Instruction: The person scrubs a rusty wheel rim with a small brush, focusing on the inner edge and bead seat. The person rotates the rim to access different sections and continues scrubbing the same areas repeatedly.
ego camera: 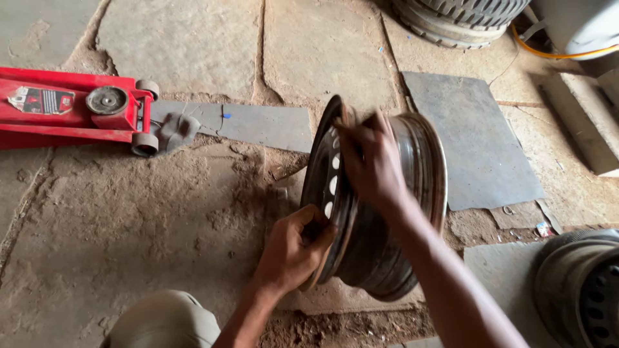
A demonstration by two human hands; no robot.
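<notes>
Knee: bent knee [164, 319] in tan cloth sits at the bottom, closest of all.
Left hand: left hand [293, 248] curls its fingers over the near rim of the wheel and pinches the edge tight.
Right hand: right hand [371, 164] reaches over the top, fingers pressed down on the far part of the same rim.
Wheel: bare steel wheel [387, 212] stands up on its edge on the dirty stone floor [129, 219], between both hands, with no tyre on it.
How it handles: it looks heavy, hard and stiff, and it could roll or tip, so both hands need to steady it.
Where to hold: the thin round rim looks best, one hand on each side; the little holes in the face could help too.
Red jack: red jack [71, 106] lies well apart on the left, with a grey rag [177, 129] just beside its wheels.
Mats: flat grey mat [474, 138] lies behind the wheel.
Other wheels: tyre [461, 19] waits at the top, and another wheel [580, 287] sits at the right edge.
</notes>
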